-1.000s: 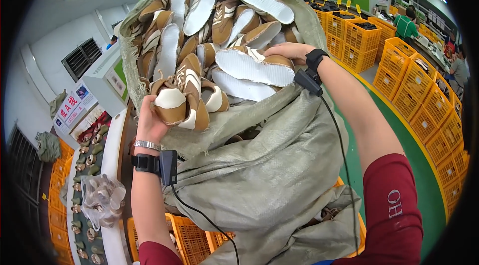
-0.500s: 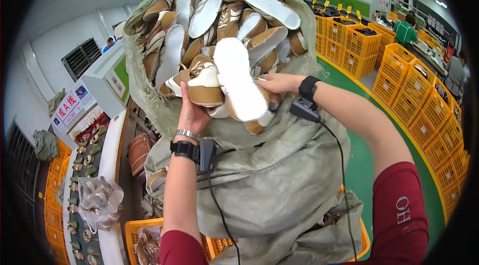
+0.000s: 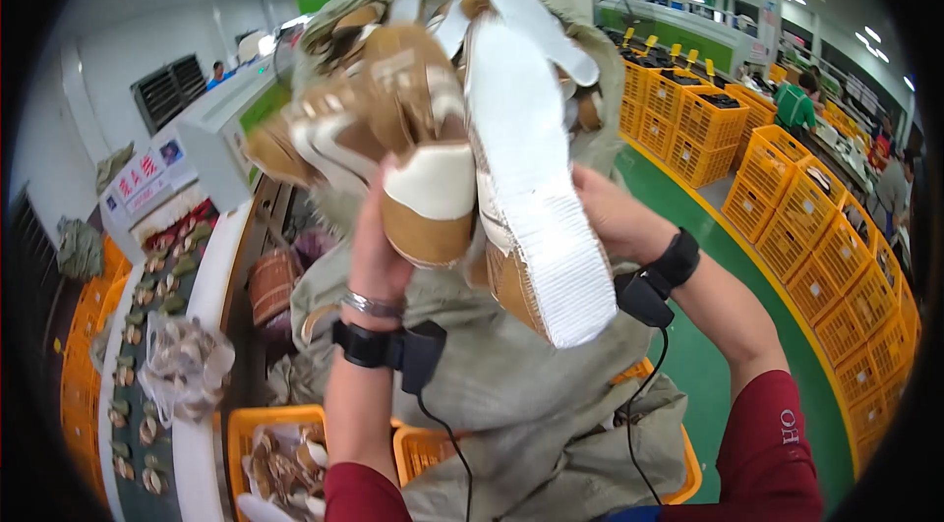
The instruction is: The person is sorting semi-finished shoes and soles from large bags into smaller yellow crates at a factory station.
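My left hand is closed round the heel of a brown-and-cream shoe upper, lifted in front of the big sack. Another brown-and-cream upper, smeared by motion, sticks out to the left of it. On the right, my right hand grips the side of an upper whose flat white underside faces me. The held uppers are pressed close side by side, hiding some fingers. Behind them the grey-green woven sack is heaped with more such uppers.
Below the sack, orange crates hold more uppers. To the left runs a conveyor carrying shoe parts, with a clear plastic bag beside it. Stacked orange crates line the green walkway on the right; a person in green is beyond.
Both hands have lifted the shoe uppers out of the sack and brought them nearer to me. My right hand has moved lower along the white-bottomed one.
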`<state>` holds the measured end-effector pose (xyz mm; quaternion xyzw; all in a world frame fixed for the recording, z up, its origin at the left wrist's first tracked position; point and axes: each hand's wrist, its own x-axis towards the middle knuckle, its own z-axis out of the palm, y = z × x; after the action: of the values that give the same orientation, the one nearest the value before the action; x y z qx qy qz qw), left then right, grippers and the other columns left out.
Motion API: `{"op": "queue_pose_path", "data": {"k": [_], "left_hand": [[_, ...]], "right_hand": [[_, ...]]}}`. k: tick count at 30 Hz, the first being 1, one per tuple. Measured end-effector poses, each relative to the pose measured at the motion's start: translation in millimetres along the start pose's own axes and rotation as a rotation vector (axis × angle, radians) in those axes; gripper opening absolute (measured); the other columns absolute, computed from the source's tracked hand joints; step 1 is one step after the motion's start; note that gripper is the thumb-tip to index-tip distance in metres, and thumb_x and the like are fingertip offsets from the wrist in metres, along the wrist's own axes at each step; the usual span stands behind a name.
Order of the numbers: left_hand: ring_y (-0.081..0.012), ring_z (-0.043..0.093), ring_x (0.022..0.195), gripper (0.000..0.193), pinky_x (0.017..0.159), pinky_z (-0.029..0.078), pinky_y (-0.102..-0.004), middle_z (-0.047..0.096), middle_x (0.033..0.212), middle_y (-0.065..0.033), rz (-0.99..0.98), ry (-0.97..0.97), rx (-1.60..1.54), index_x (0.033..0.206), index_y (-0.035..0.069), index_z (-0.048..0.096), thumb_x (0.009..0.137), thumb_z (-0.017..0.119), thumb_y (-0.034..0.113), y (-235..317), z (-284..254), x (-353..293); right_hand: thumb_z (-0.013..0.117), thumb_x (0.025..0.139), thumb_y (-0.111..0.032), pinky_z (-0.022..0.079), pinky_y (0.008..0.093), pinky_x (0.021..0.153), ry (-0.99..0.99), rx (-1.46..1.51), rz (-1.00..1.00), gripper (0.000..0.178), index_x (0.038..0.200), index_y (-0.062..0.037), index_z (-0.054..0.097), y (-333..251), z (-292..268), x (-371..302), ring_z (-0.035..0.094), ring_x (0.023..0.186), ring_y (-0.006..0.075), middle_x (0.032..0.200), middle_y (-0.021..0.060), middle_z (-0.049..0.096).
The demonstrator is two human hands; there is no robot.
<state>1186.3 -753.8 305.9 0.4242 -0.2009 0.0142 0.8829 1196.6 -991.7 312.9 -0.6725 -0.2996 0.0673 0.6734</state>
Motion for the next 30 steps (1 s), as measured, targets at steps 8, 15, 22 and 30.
{"op": "queue_pose_path", "data": {"k": [8, 15, 22, 30], "left_hand": [[-0.0201, 0.06, 0.092, 0.04, 0.082, 0.049, -0.0334, 0.061, 0.103, -0.009, 0.165, 0.539, 0.142, 0.112, 0.004, 0.052, 0.089, 0.047, 0.037, 142, -74, -230], [-0.0201, 0.061, 0.09, 0.036, 0.08, 0.049, -0.0322, 0.063, 0.101, -0.0083, 0.078, 1.047, 0.315, 0.11, 0.005, 0.055, 0.086, 0.054, 0.031, 169, -170, -435], [-0.0326, 0.039, 0.12, 0.103, 0.099, 0.033, -0.0375, 0.038, 0.13, -0.024, -0.153, 1.141, 1.567, 0.135, -0.006, 0.021, 0.061, 0.076, 0.04, 117, -303, -553], [-0.0319, 0.059, 0.093, 0.059, 0.082, 0.045, -0.036, 0.062, 0.1, -0.018, -0.435, 1.441, 1.294, 0.105, 0.003, 0.056, 0.063, 0.069, 0.043, 151, -370, -592]], "right_hand": [[0.061, 0.082, -0.021, 0.046, 0.0282, 0.077, -0.377, 0.21, -0.053, 0.051, 0.121, 0.0016, 0.04, 0, 210, -10, 0.054, 0.093, 0.0161, 0.109, 0.0108, 0.054], [0.051, 0.087, -0.03, 0.034, 0.0306, 0.096, -0.769, 0.443, 0.462, 0.053, 0.129, 0.0, 0.037, 181, 448, -53, 0.042, 0.114, 0.0184, 0.123, 0.0111, 0.048], [0.053, 0.086, -0.029, 0.046, 0.0293, 0.079, -0.474, 0.235, 0.967, 0.044, 0.12, -0.0018, 0.047, 306, 590, -153, 0.056, 0.097, 0.0182, 0.107, 0.0116, 0.058], [0.043, 0.082, -0.063, 0.029, 0.056, 0.096, -0.588, 0.691, 1.293, 0.065, 0.131, -0.0209, 0.035, 272, 613, -175, 0.038, 0.121, 0.0214, 0.131, 0.0048, 0.041]]}}
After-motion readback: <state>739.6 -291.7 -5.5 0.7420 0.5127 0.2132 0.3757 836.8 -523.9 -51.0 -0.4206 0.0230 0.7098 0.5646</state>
